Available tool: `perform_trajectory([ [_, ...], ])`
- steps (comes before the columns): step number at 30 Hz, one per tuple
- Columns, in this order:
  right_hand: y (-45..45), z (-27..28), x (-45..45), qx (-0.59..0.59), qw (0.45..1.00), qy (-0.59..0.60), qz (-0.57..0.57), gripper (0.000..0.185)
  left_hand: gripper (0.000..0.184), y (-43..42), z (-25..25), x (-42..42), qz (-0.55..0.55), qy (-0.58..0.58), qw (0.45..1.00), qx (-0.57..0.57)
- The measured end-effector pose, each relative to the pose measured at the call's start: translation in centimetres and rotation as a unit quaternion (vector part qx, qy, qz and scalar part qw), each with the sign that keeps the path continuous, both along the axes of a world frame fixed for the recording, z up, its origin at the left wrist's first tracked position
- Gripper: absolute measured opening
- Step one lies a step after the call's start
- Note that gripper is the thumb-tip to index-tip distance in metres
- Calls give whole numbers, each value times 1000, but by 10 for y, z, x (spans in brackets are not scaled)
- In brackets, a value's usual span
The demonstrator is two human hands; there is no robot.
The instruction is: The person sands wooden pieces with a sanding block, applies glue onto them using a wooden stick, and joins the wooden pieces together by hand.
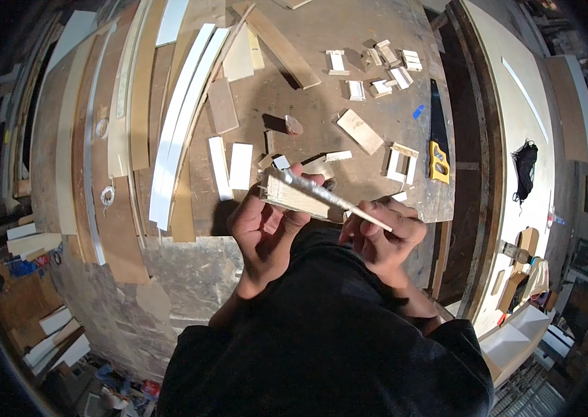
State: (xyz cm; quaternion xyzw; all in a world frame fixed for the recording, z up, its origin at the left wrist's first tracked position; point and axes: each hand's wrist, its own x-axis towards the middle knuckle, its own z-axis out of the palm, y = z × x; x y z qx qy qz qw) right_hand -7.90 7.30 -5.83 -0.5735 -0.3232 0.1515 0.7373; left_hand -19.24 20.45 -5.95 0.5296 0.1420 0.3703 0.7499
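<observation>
My left hand [264, 226] is closed around a pale wooden piece [297, 197], held up above the front edge of the workbench. My right hand [390, 235] pinches a thin stick [349, 207], mottled grey-white toward its far end and pale at the near tip. The stick lies slantwise along the upper edge of the wooden piece; whether it presses on it I cannot tell. Just beyond the hands, small wood offcuts [339, 156] and a small translucent lump [293, 125] rest on the bench.
Long boards and white strips [186, 128] cover the bench's left side. Small wooden frames [401, 164] and blocks sit at the right and back. A handsaw with a yellow handle [438, 162] lies near the right edge. Another table [495, 90] stands further right, holding a black cloth [525, 170].
</observation>
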Motion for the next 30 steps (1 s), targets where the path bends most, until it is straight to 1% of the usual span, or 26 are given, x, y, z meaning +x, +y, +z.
perform_trajectory([
  [2, 0, -5, 2, -1, 1000, -11, -15, 21, 48, -1, 0, 0, 6, -3, 1000, 1],
  [3, -1, -5, 4, -20, 999, -50, -7, 23, 49, -2, 2, 0, 5, 3, 1000, -5],
  [4, -1, -2, 3, -20, 999, -50, -7, 23, 49, -2, 3, 0, 3, 9, 1000, -10],
  [6, -1, 8, 2, -69, 990, -122, 18, 25, 48, -1, 2, 1, 7, 3, 1000, -1],
  [7, -1, 10, 4, -60, 982, -177, 21, 26, 48, -1, 1, 1, 11, -3, 1000, 7],
  [8, 0, 11, 7, -60, 982, -177, 21, 26, 48, -1, -2, 1, 12, -4, 1000, 8],
  [10, 0, 12, 10, -42, 955, -291, 33, 26, 50, -2, -6, 2, 25, -30, 999, 6],
  [11, -1, 8, 10, -27, 965, -259, 32, 26, 50, -3, -7, 1, 24, -30, 999, 6],
  [12, -5, 2, 7, -27, 965, -258, 32, 26, 49, -3, -5, 1, 21, -30, 999, -5],
  [14, -11, -9, 0, -36, 993, -112, 4, 24, 49, -3, -4, 1, 18, -30, 999, -15],
  [15, -5, -2, -2, -6, 998, -58, 1, 24, 49, -3, -3, 0, 15, -19, 1000, 0],
  [17, 0, 6, 0, -21, 999, -45, 10, 24, 48, -2, -10, -4, 28, 4, 999, 41],
  [18, 2, 7, 1, -35, 999, -31, 19, 25, 48, -3, -7, -3, 27, 5, 999, 41],
  [20, 1, 1, 1, -29, 998, -27, 39, 25, 48, -5, -1, 0, 22, -10, 1000, -1],
  [23, 0, -8, -2, 35, 996, -38, 68, 28, 49, -3, 1, 0, 22, -10, 1000, 6],
  [24, 0, -8, -2, 35, 996, -38, 69, 28, 49, -4, 1, 0, 22, -10, 1000, 6],
  [26, -3, -8, -1, 24, 993, -93, 75, 27, 50, -5, 1, -1, 24, -23, 999, -14],
  [28, -4, -7, -1, 20, 993, -91, 78, 25, 49, -5, 0, 0, 21, -34, 999, -17],
  [30, -3, -10, -2, 53, 996, -44, 58, 24, 49, -5, 0, 0, 18, -44, 999, -21],
])
